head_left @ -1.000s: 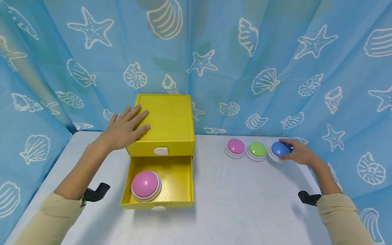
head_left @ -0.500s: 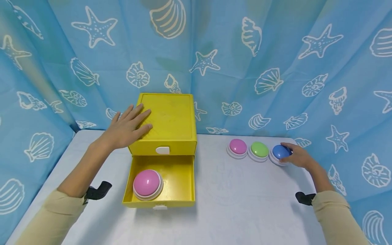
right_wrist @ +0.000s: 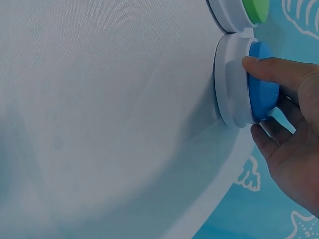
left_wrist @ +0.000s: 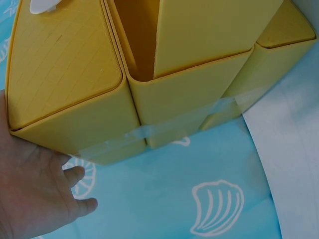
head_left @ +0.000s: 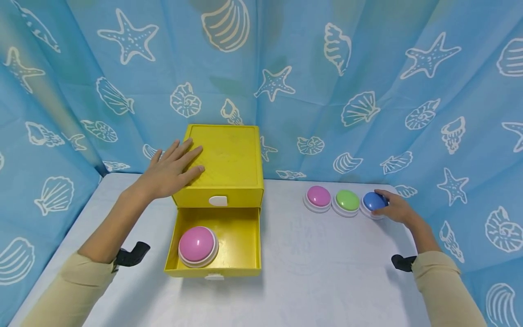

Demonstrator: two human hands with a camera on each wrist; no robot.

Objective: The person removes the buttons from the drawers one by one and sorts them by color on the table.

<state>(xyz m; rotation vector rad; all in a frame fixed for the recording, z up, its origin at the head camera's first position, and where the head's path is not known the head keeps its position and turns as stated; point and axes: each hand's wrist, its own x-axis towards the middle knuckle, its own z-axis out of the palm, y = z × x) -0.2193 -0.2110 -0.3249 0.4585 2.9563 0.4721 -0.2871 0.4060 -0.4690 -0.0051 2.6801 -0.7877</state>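
Note:
Atop the yellow drawer unit [head_left: 229, 154], at its left side, my left hand [head_left: 168, 172] rests with fingers spread. Below its top drawer, another drawer [head_left: 239, 247] is pulled out, holding a large pink push button [head_left: 196, 244] with a white base, on its left side. At the right, my right hand [head_left: 398, 208] holds a blue push button [head_left: 374, 202], thumb on the near side and fingers around the far side. In the right wrist view, the white base of this blue button [right_wrist: 263, 87] stands on the table, close against the green push button [right_wrist: 256, 10].
A smaller pink push button [head_left: 318, 196] and the green one [head_left: 347, 200] stand in a row left of the blue button. A white cloth covers the table [head_left: 318, 272]. Behind hangs a blue curtain [head_left: 302, 109] with shell and starfish prints.
My right hand has shifted slightly left with the blue button, bringing it closer to the green one. My left hand stays on the drawer unit. The head view has shifted a little.

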